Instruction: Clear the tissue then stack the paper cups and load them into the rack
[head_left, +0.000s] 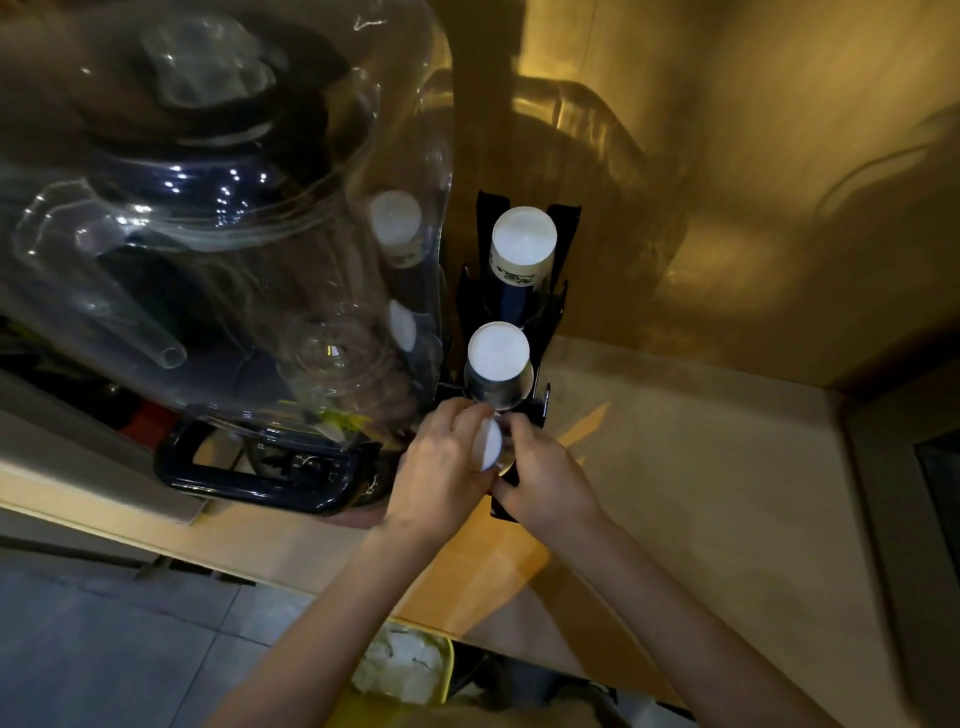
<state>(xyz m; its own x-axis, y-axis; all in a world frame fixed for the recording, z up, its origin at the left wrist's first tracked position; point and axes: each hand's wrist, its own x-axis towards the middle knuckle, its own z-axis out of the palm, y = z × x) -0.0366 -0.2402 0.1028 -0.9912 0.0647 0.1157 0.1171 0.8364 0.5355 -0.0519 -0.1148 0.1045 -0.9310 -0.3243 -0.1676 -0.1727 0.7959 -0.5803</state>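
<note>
Warm yellow light falls on the wall (727, 156) behind the pale desk (701, 467), and we look steeply down on it. At about nine to eleven o'clock a large clear water jug (218, 218) leans over its dark blue base (260, 478).

Near the centre stands a black cup rack (550, 312) that runs from twelve o'clock down toward our hands. Its far slot holds a stack of upturned paper cups (522, 244), white bottom facing us; the middle slot holds a second upturned stack (497, 358) just below it, at six o'clock from the first.

At the near end of the rack both hands close on a third paper cup (488, 447), white bottom tilted toward us. Our left hand (441, 467) curls its fingers (467, 415) over the cup's nine o'clock side, pressed against it. Our right hand (545, 467) wraps the three o'clock side, its fingers (519, 428) bent and touching the cup, with the thumb low against the black rack edge. The cup sits between the two hands, just at six o'clock from the middle stack; whether it is seated in the slot we cannot tell.

At six o'clock, below the desk edge, a yellow-green bin (441, 670) holds crumpled white tissue (400, 665).
</note>
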